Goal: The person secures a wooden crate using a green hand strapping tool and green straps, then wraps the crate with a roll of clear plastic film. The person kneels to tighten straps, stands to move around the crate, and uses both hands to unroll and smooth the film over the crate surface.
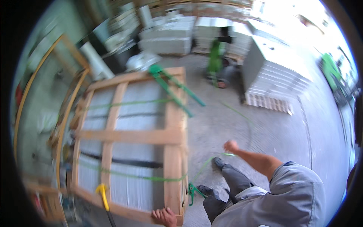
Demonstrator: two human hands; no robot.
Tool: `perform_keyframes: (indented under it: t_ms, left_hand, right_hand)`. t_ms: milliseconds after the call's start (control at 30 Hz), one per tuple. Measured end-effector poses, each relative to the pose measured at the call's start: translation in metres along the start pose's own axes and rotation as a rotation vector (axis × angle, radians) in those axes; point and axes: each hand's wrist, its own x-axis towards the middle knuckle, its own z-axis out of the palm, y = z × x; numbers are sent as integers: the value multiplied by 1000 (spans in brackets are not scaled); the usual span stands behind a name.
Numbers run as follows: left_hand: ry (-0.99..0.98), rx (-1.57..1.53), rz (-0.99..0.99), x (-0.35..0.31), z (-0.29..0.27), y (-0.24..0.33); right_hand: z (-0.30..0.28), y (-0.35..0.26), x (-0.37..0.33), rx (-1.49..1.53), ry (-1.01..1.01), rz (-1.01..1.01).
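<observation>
At the wooden crate's point(173, 155) near right corner, the left grip point(164, 217) rests unclenched on the plank; the right grip point(230, 146), blurred, is beside a thin green strap point(229, 154), its hold unclear. Smooth concrete floor point(211, 126) spreads rightward to blocky white stacks point(274, 70). Long-handled green cutters point(168, 87) overhang the crate's right edge.

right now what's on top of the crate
On the crate: a green tool, green straps and the left hand, plus a yellow tool at its edge. Pale contents show between the slats; whatever lies under those is covered.
</observation>
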Motion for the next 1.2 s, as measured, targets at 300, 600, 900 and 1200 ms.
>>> perform_keyframes:
  t_ms: [300,600,900,1200]
  left_hand:
    - [271,84,61,5,-10,24]
    - [44,66,-74,-17,26,-16]
    - [-106,-14,163,-19,11,-28]
    - [-191,-103,132,-35,16,-47]
  right_hand:
    - [89,142,-293,-522,-477,519]
    - [120,223,-338,-233,-404,578]
    - [112,278,-387,-55,-276,586]
    - [229,398,-289,-365,-141,270]
